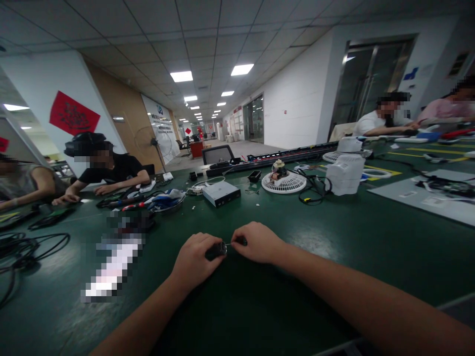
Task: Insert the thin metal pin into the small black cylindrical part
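Observation:
Just above the green table (208, 316), my left hand (195, 257) is closed around a short dark cylinder (217, 250) with a shiny ring at its right end. Opposite it, my right hand (256, 242) pinches a thin metallic piece (229, 244) that points at the ringed end. Whether that piece touches the cylinder or goes into it I cannot tell. My right fingers hide most of the thin piece, so its kind does not show. Beyond my hands lies a silver disc drive (221, 193), and a small black open box (254, 176) is behind it.
A white fan grille with a motor (284, 182), a white plastic housing (345, 173) and black cables (315, 190) are at the back right. On the left are a pixelated bright patch (113, 269), a bowl with blue cloth (165, 200) and coiled cables (29, 247). Co-workers sit on both sides.

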Action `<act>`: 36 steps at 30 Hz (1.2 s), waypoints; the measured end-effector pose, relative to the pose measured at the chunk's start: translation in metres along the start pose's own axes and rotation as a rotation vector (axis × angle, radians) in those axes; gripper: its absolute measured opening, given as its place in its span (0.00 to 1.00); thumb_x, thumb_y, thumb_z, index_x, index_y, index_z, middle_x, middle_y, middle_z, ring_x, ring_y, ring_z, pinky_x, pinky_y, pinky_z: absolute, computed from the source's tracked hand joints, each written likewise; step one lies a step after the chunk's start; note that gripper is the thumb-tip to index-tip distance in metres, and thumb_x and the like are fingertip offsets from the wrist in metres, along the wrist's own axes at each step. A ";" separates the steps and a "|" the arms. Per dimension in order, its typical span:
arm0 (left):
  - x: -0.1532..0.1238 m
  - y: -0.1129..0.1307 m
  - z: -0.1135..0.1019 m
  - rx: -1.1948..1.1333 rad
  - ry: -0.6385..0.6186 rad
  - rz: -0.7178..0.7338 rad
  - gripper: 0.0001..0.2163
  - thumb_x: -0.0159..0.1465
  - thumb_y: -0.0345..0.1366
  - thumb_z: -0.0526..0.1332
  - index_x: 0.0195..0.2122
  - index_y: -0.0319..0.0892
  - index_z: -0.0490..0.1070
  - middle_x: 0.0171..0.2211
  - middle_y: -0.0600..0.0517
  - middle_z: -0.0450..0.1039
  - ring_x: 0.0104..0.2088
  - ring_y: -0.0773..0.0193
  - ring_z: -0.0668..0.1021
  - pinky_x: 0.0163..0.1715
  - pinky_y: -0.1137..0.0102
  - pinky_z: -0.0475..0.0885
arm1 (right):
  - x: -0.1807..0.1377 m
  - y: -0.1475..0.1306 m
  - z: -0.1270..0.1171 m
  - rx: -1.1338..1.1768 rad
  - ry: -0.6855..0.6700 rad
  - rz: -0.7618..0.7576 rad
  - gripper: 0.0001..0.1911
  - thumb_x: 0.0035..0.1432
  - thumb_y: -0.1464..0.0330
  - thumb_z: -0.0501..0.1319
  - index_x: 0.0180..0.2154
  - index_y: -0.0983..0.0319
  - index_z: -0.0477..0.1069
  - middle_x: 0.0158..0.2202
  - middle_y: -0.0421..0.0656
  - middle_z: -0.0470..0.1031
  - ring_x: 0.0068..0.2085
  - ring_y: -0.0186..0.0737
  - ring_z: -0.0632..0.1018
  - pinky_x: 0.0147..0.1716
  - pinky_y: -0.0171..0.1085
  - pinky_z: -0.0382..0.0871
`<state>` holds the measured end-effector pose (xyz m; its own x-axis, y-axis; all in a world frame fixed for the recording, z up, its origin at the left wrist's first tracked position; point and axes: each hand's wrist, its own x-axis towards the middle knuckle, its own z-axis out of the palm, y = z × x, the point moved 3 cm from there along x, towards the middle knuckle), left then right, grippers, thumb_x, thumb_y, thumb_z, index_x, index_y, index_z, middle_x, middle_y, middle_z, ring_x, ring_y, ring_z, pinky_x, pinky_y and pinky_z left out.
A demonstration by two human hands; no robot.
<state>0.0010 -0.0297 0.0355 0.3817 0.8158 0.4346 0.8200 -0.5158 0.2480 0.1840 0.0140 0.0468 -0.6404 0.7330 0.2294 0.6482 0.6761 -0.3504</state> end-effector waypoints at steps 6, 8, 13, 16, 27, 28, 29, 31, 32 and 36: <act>0.001 0.005 0.000 0.011 -0.026 0.024 0.08 0.59 0.36 0.65 0.40 0.45 0.74 0.37 0.51 0.77 0.38 0.58 0.75 0.39 0.63 0.68 | -0.002 -0.005 0.002 0.027 -0.049 -0.098 0.11 0.58 0.64 0.57 0.38 0.57 0.78 0.33 0.40 0.80 0.32 0.37 0.77 0.30 0.32 0.64; 0.001 0.006 -0.001 0.024 -0.017 0.039 0.09 0.59 0.36 0.65 0.41 0.45 0.74 0.37 0.51 0.77 0.38 0.58 0.75 0.39 0.63 0.68 | -0.001 -0.004 0.001 0.009 -0.014 -0.056 0.12 0.58 0.64 0.57 0.38 0.57 0.78 0.34 0.41 0.80 0.34 0.38 0.78 0.31 0.33 0.64; 0.000 0.005 0.000 0.047 0.003 0.063 0.09 0.58 0.34 0.66 0.40 0.45 0.73 0.37 0.52 0.77 0.38 0.58 0.75 0.39 0.63 0.68 | 0.000 -0.003 0.003 -0.010 -0.047 -0.058 0.11 0.57 0.64 0.58 0.36 0.58 0.79 0.32 0.41 0.80 0.33 0.38 0.78 0.30 0.33 0.64; -0.001 0.005 0.000 0.047 0.010 0.063 0.09 0.58 0.35 0.66 0.40 0.45 0.73 0.36 0.51 0.76 0.37 0.58 0.75 0.38 0.63 0.68 | 0.001 -0.001 0.006 0.074 -0.073 -0.083 0.11 0.57 0.65 0.58 0.37 0.58 0.78 0.32 0.40 0.80 0.32 0.36 0.77 0.30 0.31 0.64; 0.001 0.005 -0.001 0.037 -0.023 0.022 0.09 0.58 0.35 0.65 0.40 0.45 0.73 0.37 0.51 0.76 0.38 0.59 0.75 0.39 0.64 0.68 | -0.001 -0.006 0.006 0.060 -0.077 -0.044 0.10 0.57 0.64 0.58 0.36 0.58 0.78 0.32 0.40 0.80 0.31 0.36 0.77 0.29 0.32 0.64; 0.000 0.005 0.000 0.034 -0.031 0.030 0.08 0.58 0.35 0.65 0.40 0.45 0.73 0.37 0.52 0.76 0.38 0.59 0.75 0.39 0.64 0.67 | -0.001 -0.006 0.006 0.079 -0.071 -0.051 0.11 0.57 0.65 0.58 0.36 0.59 0.78 0.32 0.40 0.80 0.32 0.36 0.77 0.30 0.31 0.64; 0.000 0.005 0.000 0.034 -0.036 0.038 0.08 0.58 0.35 0.65 0.40 0.45 0.73 0.37 0.52 0.76 0.38 0.59 0.75 0.38 0.64 0.67 | -0.001 -0.006 0.005 0.088 -0.057 -0.051 0.11 0.57 0.65 0.58 0.37 0.58 0.78 0.32 0.40 0.80 0.32 0.36 0.77 0.30 0.31 0.64; 0.000 0.006 0.001 0.041 -0.039 0.053 0.08 0.58 0.35 0.65 0.39 0.45 0.73 0.36 0.52 0.76 0.37 0.59 0.75 0.37 0.65 0.67 | 0.000 -0.003 0.005 0.062 -0.033 -0.030 0.11 0.58 0.64 0.58 0.38 0.58 0.78 0.33 0.40 0.80 0.33 0.36 0.77 0.30 0.32 0.64; 0.000 0.005 0.001 0.046 -0.038 0.057 0.08 0.58 0.35 0.65 0.39 0.45 0.73 0.36 0.52 0.76 0.37 0.59 0.75 0.37 0.65 0.67 | 0.000 -0.002 0.005 0.035 -0.029 -0.016 0.11 0.58 0.64 0.58 0.38 0.57 0.78 0.33 0.40 0.80 0.33 0.37 0.77 0.30 0.32 0.63; -0.001 0.003 0.002 0.041 -0.025 0.048 0.09 0.58 0.35 0.66 0.40 0.45 0.73 0.36 0.52 0.76 0.37 0.59 0.75 0.38 0.64 0.67 | 0.000 -0.001 0.008 0.002 -0.092 -0.053 0.10 0.57 0.65 0.59 0.36 0.57 0.78 0.30 0.40 0.79 0.30 0.36 0.76 0.27 0.33 0.61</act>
<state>0.0044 -0.0314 0.0338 0.4307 0.7970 0.4234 0.8171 -0.5436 0.1921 0.1800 0.0131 0.0400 -0.7087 0.6863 0.1634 0.6117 0.7132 -0.3423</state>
